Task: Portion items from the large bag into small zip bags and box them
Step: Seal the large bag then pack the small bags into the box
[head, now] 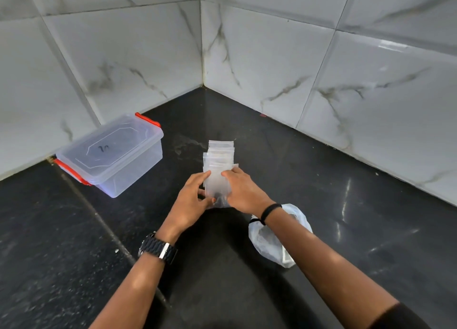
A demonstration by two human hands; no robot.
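A small clear zip bag [218,183] is held upright between both hands at the middle of the black counter. My left hand [191,200] grips its left edge and lower corner. My right hand [241,189] pinches its right edge near the top. A few dark bits show at the bag's bottom. Behind it, several empty small zip bags [220,153] lie in an overlapping row. The large clear bag [274,239] lies on the counter under my right forearm, partly hidden. A clear plastic box [116,155] with red clips stands at the left, lid on.
The black stone counter [321,205] runs into a corner of white marble-look tiled walls [272,56]. The box sits close to the left wall. A seam in the counter runs diagonally past the box toward my left arm.
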